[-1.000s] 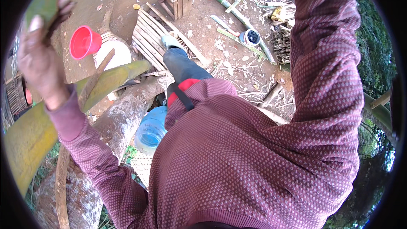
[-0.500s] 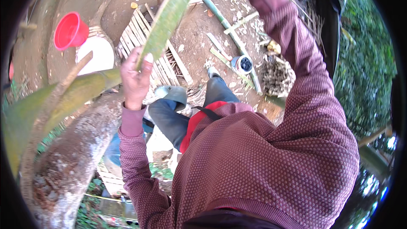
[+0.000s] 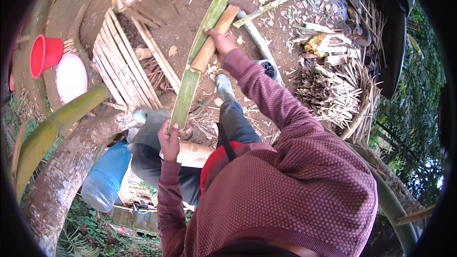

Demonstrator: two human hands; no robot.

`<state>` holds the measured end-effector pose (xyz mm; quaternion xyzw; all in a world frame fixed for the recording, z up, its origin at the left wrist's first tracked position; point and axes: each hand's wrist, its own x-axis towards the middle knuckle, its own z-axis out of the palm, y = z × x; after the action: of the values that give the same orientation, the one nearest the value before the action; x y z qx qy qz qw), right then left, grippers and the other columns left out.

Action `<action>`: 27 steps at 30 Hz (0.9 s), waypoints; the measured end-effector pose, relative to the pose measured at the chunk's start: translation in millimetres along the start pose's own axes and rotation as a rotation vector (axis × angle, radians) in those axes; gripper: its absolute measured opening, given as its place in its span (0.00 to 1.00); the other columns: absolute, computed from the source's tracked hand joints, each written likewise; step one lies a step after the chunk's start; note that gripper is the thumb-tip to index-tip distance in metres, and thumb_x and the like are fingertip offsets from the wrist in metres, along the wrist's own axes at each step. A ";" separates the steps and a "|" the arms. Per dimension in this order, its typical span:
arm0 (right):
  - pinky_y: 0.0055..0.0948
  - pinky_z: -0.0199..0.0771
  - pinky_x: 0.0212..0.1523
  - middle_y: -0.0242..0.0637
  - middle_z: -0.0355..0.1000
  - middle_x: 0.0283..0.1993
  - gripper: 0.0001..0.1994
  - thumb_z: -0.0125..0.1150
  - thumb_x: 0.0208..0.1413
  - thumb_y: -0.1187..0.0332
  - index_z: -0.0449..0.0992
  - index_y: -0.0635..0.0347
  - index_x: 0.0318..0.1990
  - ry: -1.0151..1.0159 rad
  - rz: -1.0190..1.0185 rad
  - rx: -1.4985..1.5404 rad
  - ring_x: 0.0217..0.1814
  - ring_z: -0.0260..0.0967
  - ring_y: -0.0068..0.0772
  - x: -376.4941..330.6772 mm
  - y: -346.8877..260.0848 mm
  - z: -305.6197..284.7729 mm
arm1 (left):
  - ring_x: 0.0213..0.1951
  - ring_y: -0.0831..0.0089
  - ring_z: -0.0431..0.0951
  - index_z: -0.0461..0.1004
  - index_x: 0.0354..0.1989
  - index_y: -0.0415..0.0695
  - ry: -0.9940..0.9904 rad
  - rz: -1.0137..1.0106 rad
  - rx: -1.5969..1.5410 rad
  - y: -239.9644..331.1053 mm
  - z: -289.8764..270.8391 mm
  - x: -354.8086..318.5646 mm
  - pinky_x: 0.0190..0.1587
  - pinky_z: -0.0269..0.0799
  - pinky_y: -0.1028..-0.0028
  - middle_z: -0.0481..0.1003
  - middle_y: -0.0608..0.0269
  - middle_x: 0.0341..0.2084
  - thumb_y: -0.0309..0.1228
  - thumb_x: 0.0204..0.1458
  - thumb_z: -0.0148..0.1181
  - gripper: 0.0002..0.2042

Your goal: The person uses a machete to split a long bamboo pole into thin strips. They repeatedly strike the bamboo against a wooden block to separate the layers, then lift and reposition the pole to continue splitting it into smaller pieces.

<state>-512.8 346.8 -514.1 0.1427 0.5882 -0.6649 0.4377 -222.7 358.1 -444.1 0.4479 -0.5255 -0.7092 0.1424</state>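
A long, flat strip of green bamboo (image 3: 185, 97) slants up from my lap to the top of the picture. My left hand (image 3: 169, 141) is closed round its lower end, thumb on the green face. Farther up, my right hand (image 3: 223, 44) grips a brown wooden block (image 3: 204, 56), which lies along the right side of the strip and partly over it. A dark blurred shape at the block's upper end cannot be made out. Under the strip, between my booted feet, lies ground strewn with shavings.
At left are a red bucket (image 3: 50, 53), a white round lid (image 3: 71, 80), bamboo slats (image 3: 124, 59), a thick green bamboo pole (image 3: 71, 115), a tree trunk (image 3: 59, 176) and a blue jug (image 3: 107, 171). Bundled sticks (image 3: 345, 93) lie right; a bucket (image 3: 267, 69) stands beyond my right forearm.
Both hands have come down toward my body. The strip's lower end is now near my lap, and the wooden block has moved down alongside the strip. My view has shifted.
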 end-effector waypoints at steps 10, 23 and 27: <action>0.32 0.75 0.31 0.44 0.73 0.33 0.21 0.65 0.41 0.68 0.70 0.70 0.43 -0.028 0.178 -0.134 0.30 0.73 0.37 86.3 56.7 -92.9 | 0.30 0.70 0.77 0.69 0.39 0.35 0.207 -0.198 -0.156 -85.6 93.0 -1.7 0.38 0.74 0.73 0.76 0.55 0.30 0.31 0.56 0.46 0.11; 0.32 0.73 0.35 0.45 0.74 0.34 0.24 0.64 0.42 0.59 0.72 0.72 0.42 -0.086 0.130 -0.530 0.32 0.74 0.38 196.5 149.6 -76.2 | 0.34 0.67 0.77 0.68 0.43 0.35 0.279 -0.155 -0.331 -242.0 76.3 82.4 0.41 0.75 0.70 0.75 0.51 0.33 0.29 0.56 0.47 0.11; 0.32 0.73 0.34 0.46 0.74 0.34 0.23 0.62 0.45 0.60 0.71 0.72 0.42 -0.090 0.112 -0.466 0.32 0.74 0.38 239.9 204.3 -82.7 | 0.35 0.65 0.78 0.69 0.42 0.35 0.304 -0.158 -0.353 -296.8 59.6 120.8 0.41 0.75 0.69 0.75 0.50 0.34 0.29 0.56 0.47 0.11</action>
<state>-524.7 337.8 -839.5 0.0406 0.6970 -0.4914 0.5206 -257.3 434.5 -759.1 0.5572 -0.3293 -0.7235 0.2401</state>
